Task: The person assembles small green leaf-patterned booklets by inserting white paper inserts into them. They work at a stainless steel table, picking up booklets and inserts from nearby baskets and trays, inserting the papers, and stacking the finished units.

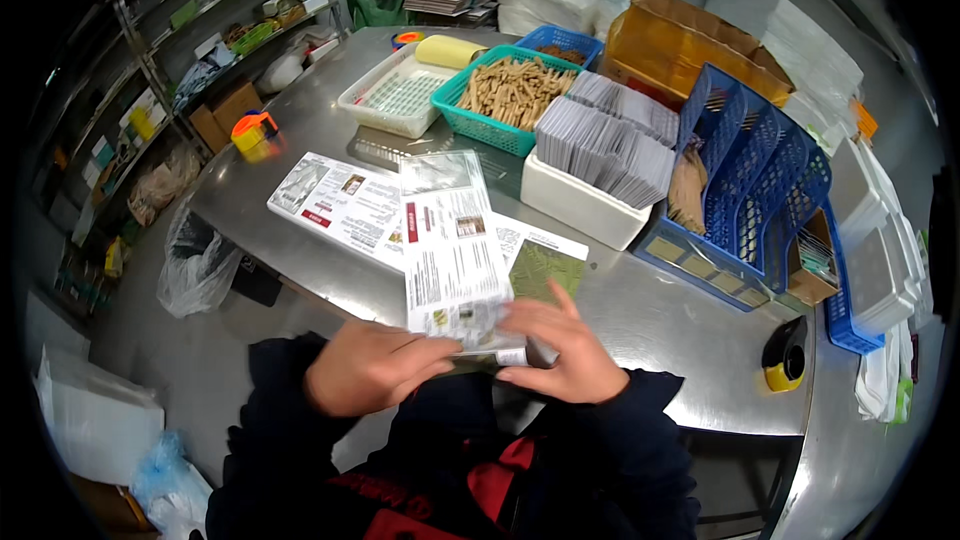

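Observation:
A long printed packet in clear plastic (450,250), with a grey picture at its far end, slants toward me over the table's front edge. Its near end is at my hands. With bent fingers pressed together, my left hand (375,365) grips the near left corner. My right hand (565,348) touches the near right corner, fingers spread and thumb apart, slightly blurred. A small white label (512,356) shows between the hands. Under the packet lies another printed white packet (335,205), reaching left. A green-patterned end (545,270) sticks out on the right.
On the steel table (640,310) stand a white basket (390,120), a teal basket of tan sticks (510,90), a white foam box of grey packets (575,200) and a blue file rack (760,190). Tape dispensers sit left (255,135) and right (785,355).

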### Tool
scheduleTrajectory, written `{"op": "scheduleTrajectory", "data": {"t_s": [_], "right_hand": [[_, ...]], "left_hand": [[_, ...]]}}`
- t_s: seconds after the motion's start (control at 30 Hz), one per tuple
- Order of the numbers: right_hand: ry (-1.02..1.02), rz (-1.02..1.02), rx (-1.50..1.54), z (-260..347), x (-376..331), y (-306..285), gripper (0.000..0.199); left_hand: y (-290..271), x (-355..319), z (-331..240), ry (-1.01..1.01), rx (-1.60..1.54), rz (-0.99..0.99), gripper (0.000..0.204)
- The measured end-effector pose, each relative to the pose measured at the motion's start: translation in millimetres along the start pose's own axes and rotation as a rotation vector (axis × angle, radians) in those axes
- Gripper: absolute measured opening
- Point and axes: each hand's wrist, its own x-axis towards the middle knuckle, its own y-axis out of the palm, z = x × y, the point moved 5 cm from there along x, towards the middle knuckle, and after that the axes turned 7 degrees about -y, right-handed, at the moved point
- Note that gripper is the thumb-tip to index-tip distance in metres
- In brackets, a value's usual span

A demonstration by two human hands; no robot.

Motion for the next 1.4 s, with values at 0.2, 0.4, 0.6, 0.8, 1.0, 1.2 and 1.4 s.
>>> {"op": "scheduleTrajectory", "data": {"t_s": [0.2,0.4,0.6,0.8,1.0,1.2,1.4], "right_hand": [[0.393,-0.162,0.493,-15.0,-2.8,32.9,0.022],[0.332,-0.37,0.881,-29.0,26.9,41.5,0.033],[0.235,-0.169,0.505,-14.7,16.6,19.2,0.048],[0.141,-0.161,-0.02,-27.4,39.8,11.6,0.034],[-0.204,-0.316,-0.213,10.3,67.1,-5.6,0.013],[-0.083,-0.532,0.021,28.1,70.7,-9.0,0.017],[0.136,-0.33,0.703,8.0,62.7,7.8,0.046]], "left_hand": [[-37.5,28.8,12.2,0.069,0.438,-0.057,0.064],[0.0,42.3,8.4,0.054,0.405,0.015,0.095],[-8.7,28.0,51.8,-0.182,-0.195,0.099,0.036],[-39.8,12.9,38.7,-0.106,-0.044,-0.049,0.025],[-67.5,0.0,-2.4,0.297,0.122,-0.217,0.027],[-22.0,-3.3,25.0,0.278,0.139,-0.051,0.084],[52.1,5.5,53.3,0.297,0.208,-0.26,0.089]]}}
